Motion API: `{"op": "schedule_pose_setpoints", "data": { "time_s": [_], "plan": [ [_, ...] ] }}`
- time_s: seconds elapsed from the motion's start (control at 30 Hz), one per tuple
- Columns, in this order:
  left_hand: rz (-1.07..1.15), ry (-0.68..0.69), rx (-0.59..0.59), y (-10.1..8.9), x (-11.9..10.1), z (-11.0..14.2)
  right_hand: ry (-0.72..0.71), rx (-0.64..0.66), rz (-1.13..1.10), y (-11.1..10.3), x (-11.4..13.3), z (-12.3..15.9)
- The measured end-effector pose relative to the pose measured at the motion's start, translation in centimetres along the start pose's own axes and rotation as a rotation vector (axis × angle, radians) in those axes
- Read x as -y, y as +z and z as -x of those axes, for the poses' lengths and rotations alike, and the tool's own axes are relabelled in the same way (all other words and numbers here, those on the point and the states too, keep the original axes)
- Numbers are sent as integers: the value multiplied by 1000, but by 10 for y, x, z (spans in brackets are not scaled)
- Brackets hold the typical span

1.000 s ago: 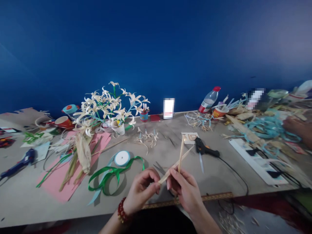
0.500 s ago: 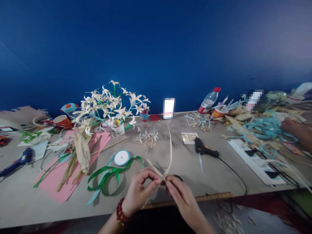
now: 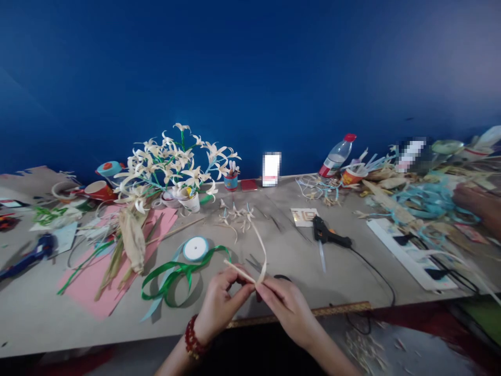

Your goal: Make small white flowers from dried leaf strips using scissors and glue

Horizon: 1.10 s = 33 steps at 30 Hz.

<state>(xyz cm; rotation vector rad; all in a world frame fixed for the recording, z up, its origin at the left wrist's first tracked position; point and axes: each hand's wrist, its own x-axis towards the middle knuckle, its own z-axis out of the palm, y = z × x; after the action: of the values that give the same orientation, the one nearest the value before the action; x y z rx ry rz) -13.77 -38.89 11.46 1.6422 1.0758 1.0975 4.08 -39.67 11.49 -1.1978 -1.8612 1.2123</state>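
Observation:
Near the table's front edge, my left hand (image 3: 224,298) and my right hand (image 3: 285,305) meet fingertip to fingertip. Between them is a long pale husk strip (image 3: 263,250), pinched by both hands. One end curves up and away over the table, while a thin straight end points up and left above my left fingers. A red bead bracelet (image 3: 193,337) circles my left wrist. Just beyond the fingers lies a pair of scissors (image 3: 255,262), partly hidden by my right hand. Several small pale flowers (image 3: 237,216) lie farther back.
Left are a ribbon spool (image 3: 195,248), green ribbon (image 3: 168,279), pink paper (image 3: 88,292) and potted husk flowers (image 3: 176,162). On the right are a glue gun (image 3: 331,235) with its cord, a power strip (image 3: 410,256), a bottle (image 3: 337,156) and another person's hand (image 3: 475,206) by blue strips.
The strip has turned in my fingers: its long end swings left and lower, and its thin end now points farther left. Both hands stay together. The view has shifted slightly.

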Motion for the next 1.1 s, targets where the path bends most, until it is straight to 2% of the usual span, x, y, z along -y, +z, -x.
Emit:
{"op": "schedule_pose_setpoints", "data": {
  "time_s": [0.17, 0.37, 0.57, 0.8, 0.9, 1.0, 1.1],
  "plan": [
    [-1, 14, 19, 0, 3, 0, 37, 17, -67, 3, -4, 0],
    [-34, 95, 17, -3, 5, 4, 126, 142, -346, 6, -8, 0],
    [48, 136, 64, -6, 8, 6, 232, 196, -520, 6, -5, 2],
    [45, 75, 49, -10, 16, 5, 287, 224, -604, 4, -1, 5],
    [11, 48, 37, -11, 14, 2, 240, 172, -485, 4, 1, 6],
    [-12, 36, 36, -10, 8, 0, 114, 61, -190, 4, 3, 5],
    [1, 51, 50, -8, 5, 0, 34, 13, 25, 6, 6, 5]
  ]
}}
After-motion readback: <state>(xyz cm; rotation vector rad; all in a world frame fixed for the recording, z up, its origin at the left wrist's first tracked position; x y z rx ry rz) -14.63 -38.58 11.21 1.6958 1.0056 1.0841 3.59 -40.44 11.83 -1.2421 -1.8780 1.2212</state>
